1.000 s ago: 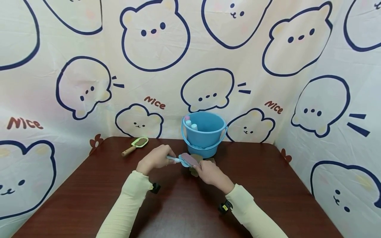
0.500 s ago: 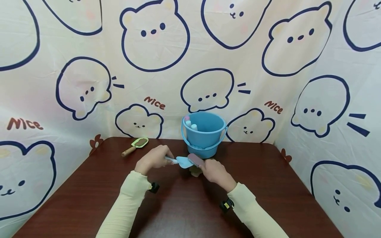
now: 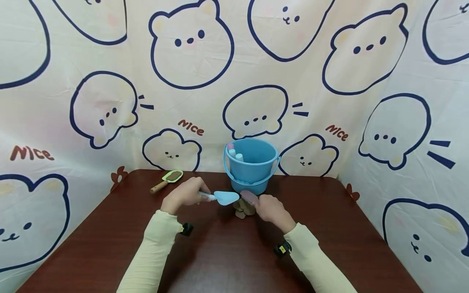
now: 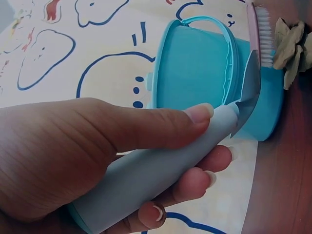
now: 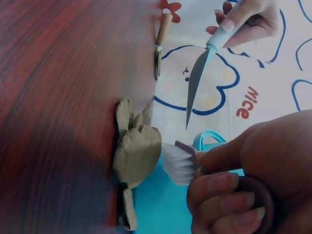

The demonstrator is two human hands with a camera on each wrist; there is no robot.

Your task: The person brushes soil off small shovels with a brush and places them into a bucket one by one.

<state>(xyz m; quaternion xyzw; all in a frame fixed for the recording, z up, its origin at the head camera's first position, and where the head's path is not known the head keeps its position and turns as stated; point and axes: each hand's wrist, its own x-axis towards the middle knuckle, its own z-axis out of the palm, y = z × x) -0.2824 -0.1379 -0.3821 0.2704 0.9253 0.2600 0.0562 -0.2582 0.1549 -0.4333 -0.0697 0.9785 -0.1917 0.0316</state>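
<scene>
My left hand (image 3: 185, 193) grips the handle of a light blue trowel (image 3: 226, 197), thumb along the top in the left wrist view. Its blade hangs in the air left of the brush, apart from it. In my right hand (image 3: 272, 209) is a mauve-pink brush (image 3: 250, 197); its white bristles (image 5: 178, 163) face a lumpy, tan, petal-shaped piece (image 5: 139, 153) in the right wrist view. Whether the bristles touch that piece, I cannot tell. The piece lies on the dark table in front of the blue bucket (image 3: 253, 167).
The bucket stands at the table's back edge, with light blue and pink handle ends (image 3: 234, 152) showing inside. At the back left lies a small green-rimmed shovel (image 3: 166, 182) with a wooden handle. A bear-printed cloth (image 3: 176, 110) hangs behind the table (image 3: 220, 252).
The brush was over the trowel's blade and has moved right, off it. My left hand has drawn slightly left with the trowel, whose blade has turned to show its flat face.
</scene>
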